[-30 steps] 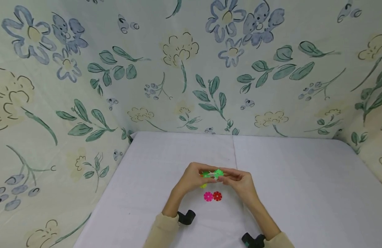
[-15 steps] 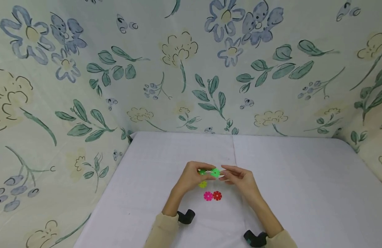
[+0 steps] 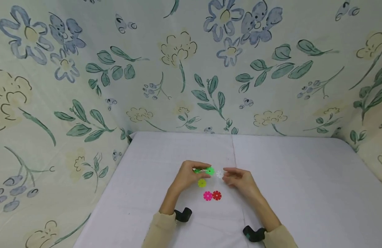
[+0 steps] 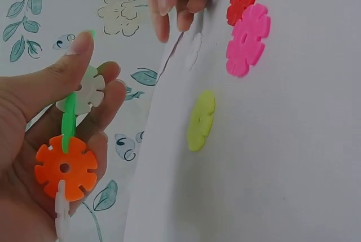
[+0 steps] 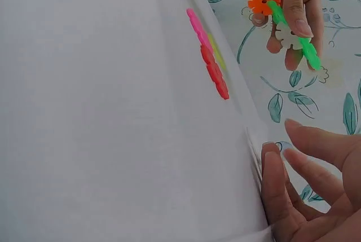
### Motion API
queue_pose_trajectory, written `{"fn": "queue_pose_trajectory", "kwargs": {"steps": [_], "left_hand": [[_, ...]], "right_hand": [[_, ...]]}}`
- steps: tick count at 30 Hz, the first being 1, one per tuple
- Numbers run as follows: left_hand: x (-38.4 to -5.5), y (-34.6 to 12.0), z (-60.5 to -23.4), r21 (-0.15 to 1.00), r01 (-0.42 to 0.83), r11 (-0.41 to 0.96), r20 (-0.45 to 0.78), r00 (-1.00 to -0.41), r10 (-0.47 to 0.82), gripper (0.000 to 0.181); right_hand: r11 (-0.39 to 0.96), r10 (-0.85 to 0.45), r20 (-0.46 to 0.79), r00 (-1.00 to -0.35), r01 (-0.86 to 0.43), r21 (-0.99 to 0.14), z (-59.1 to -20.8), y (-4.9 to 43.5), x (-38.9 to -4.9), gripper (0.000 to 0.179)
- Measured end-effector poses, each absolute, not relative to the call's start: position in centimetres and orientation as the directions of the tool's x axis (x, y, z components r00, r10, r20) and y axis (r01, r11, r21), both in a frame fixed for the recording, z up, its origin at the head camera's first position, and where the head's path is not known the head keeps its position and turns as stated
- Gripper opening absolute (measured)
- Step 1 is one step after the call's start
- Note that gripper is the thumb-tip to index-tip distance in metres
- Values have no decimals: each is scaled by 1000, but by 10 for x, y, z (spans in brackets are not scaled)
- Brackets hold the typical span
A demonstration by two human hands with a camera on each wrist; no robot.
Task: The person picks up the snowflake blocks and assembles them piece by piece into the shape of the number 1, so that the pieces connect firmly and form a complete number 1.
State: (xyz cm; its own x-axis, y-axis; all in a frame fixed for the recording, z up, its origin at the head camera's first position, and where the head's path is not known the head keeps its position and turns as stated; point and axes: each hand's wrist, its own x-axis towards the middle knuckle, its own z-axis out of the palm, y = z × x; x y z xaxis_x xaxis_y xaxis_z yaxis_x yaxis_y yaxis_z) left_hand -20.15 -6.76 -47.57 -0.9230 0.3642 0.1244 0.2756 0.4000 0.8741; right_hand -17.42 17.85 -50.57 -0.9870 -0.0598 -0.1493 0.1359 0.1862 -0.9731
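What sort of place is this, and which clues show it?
Probably an indoor play or craft spot: a white-covered table, a floral backdrop behind it, and bright notched discs, some joined together in the left hand.

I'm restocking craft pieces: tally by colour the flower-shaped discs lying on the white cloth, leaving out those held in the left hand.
Yellow disc: 1
Pink disc: 1
Red disc: 1
White disc: 1
Total: 4
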Motion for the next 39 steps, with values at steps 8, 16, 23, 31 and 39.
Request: {"fn": "queue_pose_trajectory", "kwargs": {"steps": [8,16,23,31,39], "left_hand": [[-204,-72,-475,866,285,411,129,-922,366,32],[-205,-76,-474,879,276,390,128,-923,364,31],[-207,-77,-479,886,257,387,108,-924,366,30],[-207,-76,-479,882,249,400,94,-925,369,30],[-206,-76,-480,879,235,415,72,-926,372,30]], "right_hand": [[225,-10,-162,-987,156,-962,-509,174,-184,40],[315,56,-192,-980,200,-928,-509,168,-193,38],[411,79,-187,-979,203,-889,-510,164,-197,34],[475,84,-155,-984,176,-862,-507,158,-196,28],[483,63,-124,-990,139,-865,-507,156,-193,27]]}}
